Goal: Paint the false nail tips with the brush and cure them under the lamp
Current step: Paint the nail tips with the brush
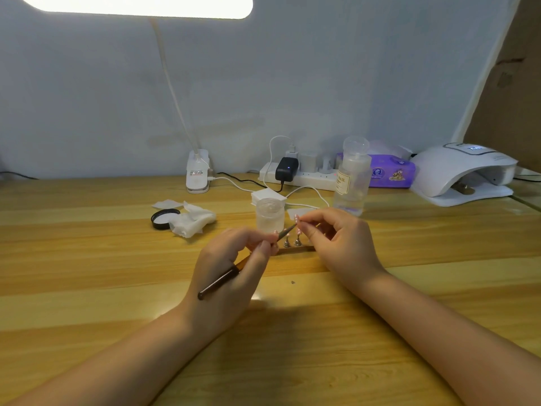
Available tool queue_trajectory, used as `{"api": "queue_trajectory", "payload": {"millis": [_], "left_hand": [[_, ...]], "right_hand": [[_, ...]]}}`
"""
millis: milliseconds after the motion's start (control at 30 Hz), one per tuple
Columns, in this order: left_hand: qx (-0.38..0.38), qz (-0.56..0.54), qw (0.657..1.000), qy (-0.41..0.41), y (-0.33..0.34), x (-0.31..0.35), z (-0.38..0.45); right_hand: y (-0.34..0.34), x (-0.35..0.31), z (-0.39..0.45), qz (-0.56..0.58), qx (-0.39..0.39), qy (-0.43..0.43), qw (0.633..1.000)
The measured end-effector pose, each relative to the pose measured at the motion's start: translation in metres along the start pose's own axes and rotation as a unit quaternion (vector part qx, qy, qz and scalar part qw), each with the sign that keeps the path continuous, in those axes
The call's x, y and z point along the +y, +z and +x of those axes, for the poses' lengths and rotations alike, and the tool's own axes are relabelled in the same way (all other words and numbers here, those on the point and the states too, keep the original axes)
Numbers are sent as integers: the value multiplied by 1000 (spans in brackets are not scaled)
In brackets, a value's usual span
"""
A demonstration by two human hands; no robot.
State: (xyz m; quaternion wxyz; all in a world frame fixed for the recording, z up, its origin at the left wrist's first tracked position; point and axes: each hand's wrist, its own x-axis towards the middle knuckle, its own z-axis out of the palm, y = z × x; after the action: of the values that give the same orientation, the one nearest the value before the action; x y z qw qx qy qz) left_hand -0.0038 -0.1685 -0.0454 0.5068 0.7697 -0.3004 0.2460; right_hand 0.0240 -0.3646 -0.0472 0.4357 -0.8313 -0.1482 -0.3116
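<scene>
Hands raised: left [234,259] grips brush [222,278], right [339,238] pinches nail tip [296,218]

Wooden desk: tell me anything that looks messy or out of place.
A crumpled white wipe lies loose beside a black round lid that is off its jar. A small dark speck sits on the wooden desk. Nothing looks spilled.

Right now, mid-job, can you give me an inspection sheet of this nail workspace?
Surface: striped wooden table.
Job's things: dark-handled thin brush; pink false nail tip on its stand; more tips on metal stands; white dome curing lamp, far right.
Clutter: crumpled white wipes, black round lid, clear pump bottle, small clear jar.
Grips: left hand holds the brush; right hand pinches the raised tip's stand.
Cables: white power strip, white cords.
Surroundings: white clip-on desk lamp, white wall.
</scene>
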Motion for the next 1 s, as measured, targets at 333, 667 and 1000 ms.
{"api": "queue_trajectory", "payload": {"millis": [333,667,1000], "left_hand": [[-18,7,1000,4,0,3,1],[91,-60,989,-98,-8,4,33],[12,112,976,-187,-2,-9,112]], "right_hand": [[0,2,0,8,8,28,1000],[-2,14,6,11,38,105,994],[1,13,5,4,22,110,994]]}}
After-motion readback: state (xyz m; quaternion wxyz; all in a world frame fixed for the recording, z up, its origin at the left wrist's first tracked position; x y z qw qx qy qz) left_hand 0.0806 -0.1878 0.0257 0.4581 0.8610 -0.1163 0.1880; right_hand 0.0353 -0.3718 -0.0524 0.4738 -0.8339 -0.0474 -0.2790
